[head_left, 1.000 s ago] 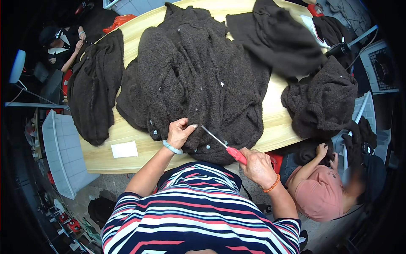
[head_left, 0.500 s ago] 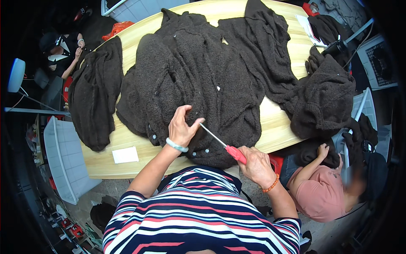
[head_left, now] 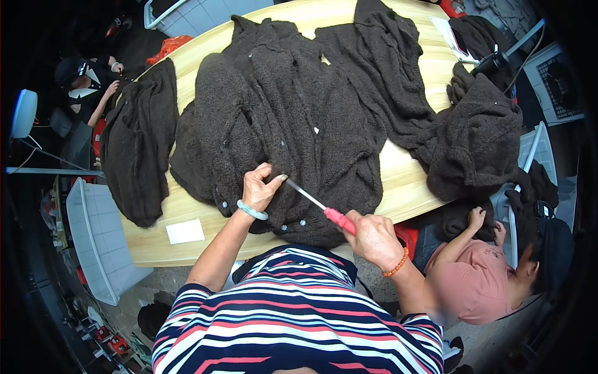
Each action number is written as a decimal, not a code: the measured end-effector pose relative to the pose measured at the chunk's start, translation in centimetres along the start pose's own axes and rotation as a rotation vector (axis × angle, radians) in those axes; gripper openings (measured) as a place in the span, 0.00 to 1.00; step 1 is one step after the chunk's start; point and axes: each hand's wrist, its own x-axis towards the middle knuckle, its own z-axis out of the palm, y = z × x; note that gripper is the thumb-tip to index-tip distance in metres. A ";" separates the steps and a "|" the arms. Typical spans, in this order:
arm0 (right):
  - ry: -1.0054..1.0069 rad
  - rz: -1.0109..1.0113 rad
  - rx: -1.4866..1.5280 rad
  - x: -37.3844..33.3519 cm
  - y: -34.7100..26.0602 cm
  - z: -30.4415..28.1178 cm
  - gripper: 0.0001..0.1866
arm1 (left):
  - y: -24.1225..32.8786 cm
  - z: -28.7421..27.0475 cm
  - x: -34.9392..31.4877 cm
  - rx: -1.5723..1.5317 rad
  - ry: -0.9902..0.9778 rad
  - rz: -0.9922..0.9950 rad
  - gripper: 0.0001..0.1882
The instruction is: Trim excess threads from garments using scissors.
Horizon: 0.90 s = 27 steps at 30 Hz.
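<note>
A dark brown knitted garment [head_left: 339,118] lies rumpled before me, with several pale patterned buttons near its lower edge. My left hand [head_left: 258,192], a pale green bangle at its wrist, is closed on a fold of the knit, its thumb beside the tip of the tool. In my right hand [head_left: 374,240], an orange beaded bracelet at the wrist, the fingers wrap round the pink-red handle of a tool with a thin metal shaft [head_left: 306,195]. The shaft slants up and left to the cloth by my left thumb. What shape its tip has, I cannot tell.
More dark knits lie on the light wooden table [head_left: 149,249], including a piece at the left [head_left: 138,146] and a heap at the right [head_left: 476,143]. A white paper [head_left: 185,230] lies near the front edge. White crates [head_left: 93,243] flank the table; a person in pink [head_left: 473,280] sits close at right.
My left hand's spread thumb and fingers have closed in on the knit. The right hand and tool have shifted slightly left. At right, the person in pink has turned their head.
</note>
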 end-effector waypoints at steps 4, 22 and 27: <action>-0.119 -0.112 0.030 0.2 -0.2 -0.1 0.08 | -1.0 -0.4 0.0 0.004 -0.008 -0.018 0.14; 0.099 0.054 0.018 1.6 1.5 -1.0 0.08 | -2.0 0.6 5.7 -0.089 0.058 -0.215 0.11; 0.077 -0.049 0.092 4.6 2.8 -0.9 0.10 | -2.8 1.7 6.3 -0.392 0.046 -0.294 0.08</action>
